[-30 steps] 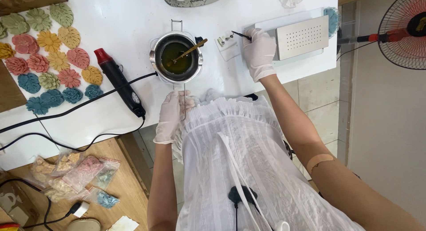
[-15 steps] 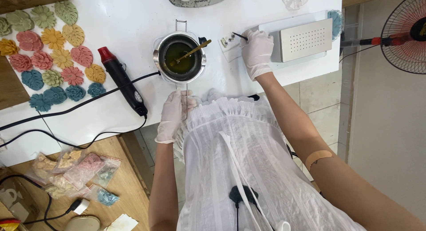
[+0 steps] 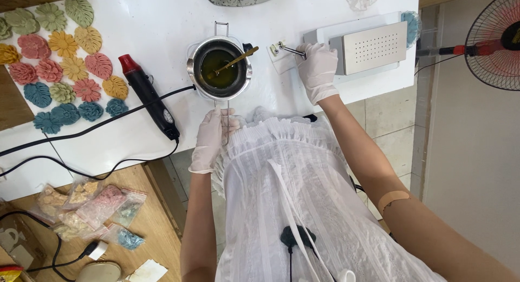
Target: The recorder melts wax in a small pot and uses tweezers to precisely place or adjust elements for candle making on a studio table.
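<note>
Head view: white counter [image 3: 151, 22] seen from above.
Far left: coloured flower shapes [image 3: 59, 65], then a heat gun [image 3: 149, 98].
Left hand [image 3: 208, 141]: gloved, fingers curled round the pot [image 3: 219, 68] handle at the counter edge.
Pot: dark liquid, spoon [image 3: 233, 61] leaning inside.
Right hand [image 3: 317, 68]: gloved, fingers pinching tweezers [image 3: 291, 49] over a small card [image 3: 279, 57].
Right: perforated metal plate [image 3: 374, 44]; fan [image 3: 495, 38] beyond.

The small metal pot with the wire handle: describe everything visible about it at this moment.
The metal pot is round, shiny steel by its look, with a dark inner wall and a dark yellow-green liquid inside. It stands upright on the white table. A thin wire loop sticks out at its far side; a long wire handle runs toward the person, where the gloved left hand grips its end. A gold-coloured spoon leans inside, its handle resting over the rim. A black cable passes its left side.
</note>
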